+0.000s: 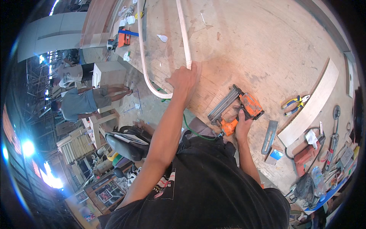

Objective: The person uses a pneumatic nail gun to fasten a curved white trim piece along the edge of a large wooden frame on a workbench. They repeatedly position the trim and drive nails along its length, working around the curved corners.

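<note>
My left hand (pixel 183 82) is closed around a pale, narrow wooden frame (pixel 146 72) with a rounded end, at the near left edge of the workbench. One straight side of the frame runs away from my fingers toward the far edge of view. To the right, my right hand (pixel 243 125) grips the handle of an orange and black nail gun (pixel 249 106). Its long grey magazine points to the left, over the bench top. A green air hose (pixel 189 128) leads from the tool past my waist.
On the bench (pixel 248 45) at right lie pliers (pixel 295 105), a curved board (pixel 310 103), a slotted metal piece (pixel 269 137) and a red drill (pixel 306 158). An orange box (pixel 124 38) sits far left. Two people (pixel 82 103) (pixel 70 74) stand beyond the bench at left.
</note>
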Demonstrator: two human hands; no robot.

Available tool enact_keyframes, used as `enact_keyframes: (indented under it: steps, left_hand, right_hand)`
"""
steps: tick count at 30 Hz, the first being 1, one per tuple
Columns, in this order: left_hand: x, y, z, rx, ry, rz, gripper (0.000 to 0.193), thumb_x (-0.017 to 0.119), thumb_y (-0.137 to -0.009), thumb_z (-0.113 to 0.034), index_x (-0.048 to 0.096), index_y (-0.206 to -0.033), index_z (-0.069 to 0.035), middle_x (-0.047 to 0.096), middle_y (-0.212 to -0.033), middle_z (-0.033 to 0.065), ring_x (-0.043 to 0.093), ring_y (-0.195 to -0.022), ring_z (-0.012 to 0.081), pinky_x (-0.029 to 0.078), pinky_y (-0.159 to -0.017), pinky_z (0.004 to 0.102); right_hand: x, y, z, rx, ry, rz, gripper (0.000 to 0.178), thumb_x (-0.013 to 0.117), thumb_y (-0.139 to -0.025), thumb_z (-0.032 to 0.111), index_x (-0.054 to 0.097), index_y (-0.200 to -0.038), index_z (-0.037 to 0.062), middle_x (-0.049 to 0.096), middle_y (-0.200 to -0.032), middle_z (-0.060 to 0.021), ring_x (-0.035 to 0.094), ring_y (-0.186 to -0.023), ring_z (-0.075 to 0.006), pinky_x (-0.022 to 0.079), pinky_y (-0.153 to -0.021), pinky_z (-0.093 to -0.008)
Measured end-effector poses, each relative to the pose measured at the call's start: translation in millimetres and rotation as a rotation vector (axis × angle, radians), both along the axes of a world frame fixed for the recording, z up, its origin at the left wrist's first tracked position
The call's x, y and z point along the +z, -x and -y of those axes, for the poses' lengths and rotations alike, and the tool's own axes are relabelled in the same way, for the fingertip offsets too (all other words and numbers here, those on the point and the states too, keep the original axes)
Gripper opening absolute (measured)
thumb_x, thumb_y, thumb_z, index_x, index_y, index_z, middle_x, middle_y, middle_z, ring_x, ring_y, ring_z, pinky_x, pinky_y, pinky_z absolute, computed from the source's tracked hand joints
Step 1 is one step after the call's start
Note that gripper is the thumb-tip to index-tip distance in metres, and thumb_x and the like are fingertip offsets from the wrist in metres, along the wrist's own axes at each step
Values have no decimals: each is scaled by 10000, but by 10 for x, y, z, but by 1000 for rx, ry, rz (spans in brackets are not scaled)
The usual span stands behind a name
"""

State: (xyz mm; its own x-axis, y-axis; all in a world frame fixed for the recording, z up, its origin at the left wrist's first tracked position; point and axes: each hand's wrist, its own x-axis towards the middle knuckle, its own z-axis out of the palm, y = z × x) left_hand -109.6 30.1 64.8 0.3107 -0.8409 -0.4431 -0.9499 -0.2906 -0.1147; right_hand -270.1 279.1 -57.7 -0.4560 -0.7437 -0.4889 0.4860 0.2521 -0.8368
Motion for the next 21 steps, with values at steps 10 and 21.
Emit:
enact_keyframes:
  steps: [10,21]
  left_hand:
    - [-202,-224,144,49,-68,-153,945,371,-986,-773,698,-1320,49,670,-1351,323,616,-1310,488,422,-1128,585]
    - [-41,-1407,-233,-133,-21,-704,631,663,-1005,-529,726,-1177,75,706,-1196,291,658,-1120,437,496,-1005,481]
  right_hand:
    - [5,29,-30,45,-27,-9,366,577,-1088,159,542,-1401,-29,733,-1161,-162,651,-615,-179,532,-593,-322]
    - [280,6,100,-36,-105,76,379,671,-1047,184,590,-1356,-20,727,-1174,-97,676,-992,-152,558,-815,-314]
